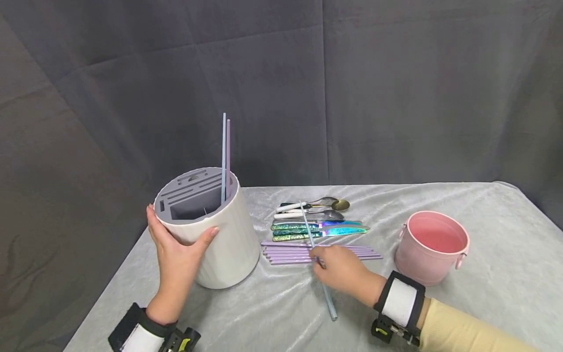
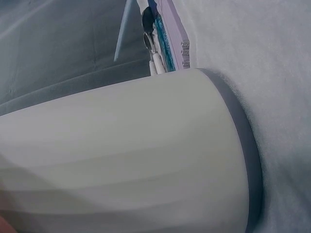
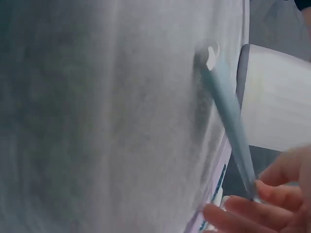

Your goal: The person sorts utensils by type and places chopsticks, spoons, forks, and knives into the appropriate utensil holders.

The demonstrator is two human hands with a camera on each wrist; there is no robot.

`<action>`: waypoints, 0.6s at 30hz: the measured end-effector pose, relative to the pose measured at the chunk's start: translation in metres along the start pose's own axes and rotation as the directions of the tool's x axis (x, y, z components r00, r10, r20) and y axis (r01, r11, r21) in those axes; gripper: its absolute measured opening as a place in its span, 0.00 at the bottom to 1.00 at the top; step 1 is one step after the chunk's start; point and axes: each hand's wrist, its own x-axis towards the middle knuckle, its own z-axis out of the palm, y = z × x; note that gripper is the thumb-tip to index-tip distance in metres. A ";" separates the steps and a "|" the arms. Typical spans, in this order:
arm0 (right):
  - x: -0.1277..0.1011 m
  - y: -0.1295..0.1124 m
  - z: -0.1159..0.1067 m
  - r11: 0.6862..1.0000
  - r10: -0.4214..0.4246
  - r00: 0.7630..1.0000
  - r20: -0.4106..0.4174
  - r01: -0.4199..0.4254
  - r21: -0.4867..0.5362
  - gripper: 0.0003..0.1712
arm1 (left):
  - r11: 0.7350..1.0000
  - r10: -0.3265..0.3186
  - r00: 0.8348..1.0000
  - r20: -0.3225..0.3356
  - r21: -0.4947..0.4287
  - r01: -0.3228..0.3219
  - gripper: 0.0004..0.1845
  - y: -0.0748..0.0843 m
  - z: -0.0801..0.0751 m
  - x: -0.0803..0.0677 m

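A white round utensil holder [image 1: 235, 244] with a grey slotted top stands on the left of the table. My left hand [image 1: 176, 259] grips its upper side, thumb across the front. One blue and one purple chopstick [image 1: 228, 146] rise from its large compartment. My right hand [image 1: 340, 271] pinches a pale blue chopstick [image 1: 328, 298] that slants over a row of purple chopsticks [image 1: 281, 255]. In the right wrist view, the thick end of this blue chopstick [image 3: 228, 109] points away from the fingers [image 3: 279, 196]. The holder's wall [image 2: 126, 145] fills most of the left wrist view.
Knives [image 1: 338, 231] with shiny coloured blades lie behind the purple chopsticks. Several spoons [image 1: 330, 215] lie farther back. A pink bucket [image 1: 424, 261] with side handles stands to the right, on a pale cloth [image 1: 506, 293]. Dark curtain [image 1: 396, 98] hangs behind the table.
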 end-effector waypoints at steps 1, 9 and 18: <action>0.001 0.000 0.000 0.999 0.020 1.000 -0.015 -0.019 0.044 0.06 | 1.000 -0.002 1.000 0.000 -0.001 0.002 0.67 0.000 0.000 0.000; 0.008 0.004 0.003 0.845 0.276 0.961 0.029 -0.257 0.469 0.06 | 1.000 -0.003 1.000 -0.003 0.000 0.003 0.67 0.000 -0.001 0.000; 0.013 0.001 -0.007 0.603 0.350 0.924 0.152 -0.347 0.719 0.21 | 1.000 0.002 1.000 0.004 -0.002 -0.002 0.67 -0.001 0.000 0.000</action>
